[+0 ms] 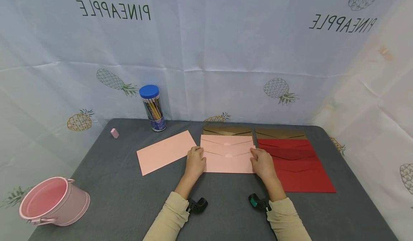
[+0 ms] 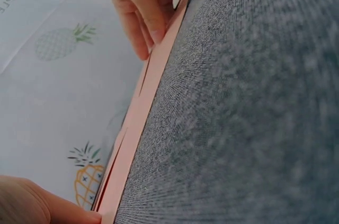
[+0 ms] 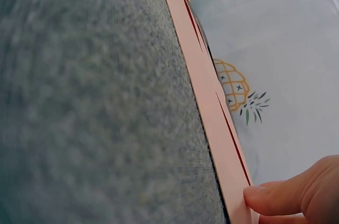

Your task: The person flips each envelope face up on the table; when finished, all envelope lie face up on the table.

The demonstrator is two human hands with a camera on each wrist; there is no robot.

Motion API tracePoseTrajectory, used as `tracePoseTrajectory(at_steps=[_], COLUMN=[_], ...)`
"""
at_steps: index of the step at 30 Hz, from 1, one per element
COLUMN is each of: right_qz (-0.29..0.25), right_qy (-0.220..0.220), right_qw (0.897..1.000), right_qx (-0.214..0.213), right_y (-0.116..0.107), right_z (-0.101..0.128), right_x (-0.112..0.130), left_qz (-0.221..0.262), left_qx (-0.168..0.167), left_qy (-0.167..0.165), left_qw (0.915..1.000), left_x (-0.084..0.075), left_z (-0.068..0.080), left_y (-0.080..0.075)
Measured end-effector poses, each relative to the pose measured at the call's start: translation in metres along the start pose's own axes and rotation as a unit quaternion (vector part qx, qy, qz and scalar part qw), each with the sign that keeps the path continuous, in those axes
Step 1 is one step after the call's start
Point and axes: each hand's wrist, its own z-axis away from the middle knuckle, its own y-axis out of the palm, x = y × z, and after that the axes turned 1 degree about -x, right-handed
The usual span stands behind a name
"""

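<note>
Two pink envelopes (image 1: 228,165) overlap at the middle of the table, flaps showing, the nearer one covering the lower part of the other. My left hand (image 1: 195,162) pinches the nearer envelope at its left edge. At the opposite edge my right hand (image 1: 262,164) pinches the same envelope. Thumbs lie on its upper face, as the left wrist view shows with the left thumb (image 2: 79,215) and the right wrist view with the right thumb (image 3: 267,196). Behind them, a gold envelope (image 1: 227,130) is mostly covered.
A separate pink envelope (image 1: 166,153) lies slanted at the left. Several overlapping red envelopes (image 1: 303,182) lie at the right, before another gold envelope (image 1: 280,133). A blue-lidded pencil jar (image 1: 153,108), a pink eraser-like block (image 1: 114,133) and a pink bucket (image 1: 55,203) stand leftward.
</note>
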Motion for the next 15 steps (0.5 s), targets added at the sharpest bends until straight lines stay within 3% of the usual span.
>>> tracePoseTrajectory(at_steps=[6, 15], right_qz=[0.033, -0.040], right_qy=[-0.027, -0.040], right_qw=[0.999, 0.998], right_qx=[-0.015, -0.042], right_y=[0.0027, -0.0014], right_z=[-0.0004, 0.0017], right_x=[-0.0005, 0.0008], left_qz=[0.011, 0.060], left_qx=[0.000, -0.040], left_qy=[-0.011, 0.000], left_qw=[0.9999, 0.9974], left_x=[0.0007, 0.0061], left_z=[0.0009, -0.0025], left_y=[0.0004, -0.0023])
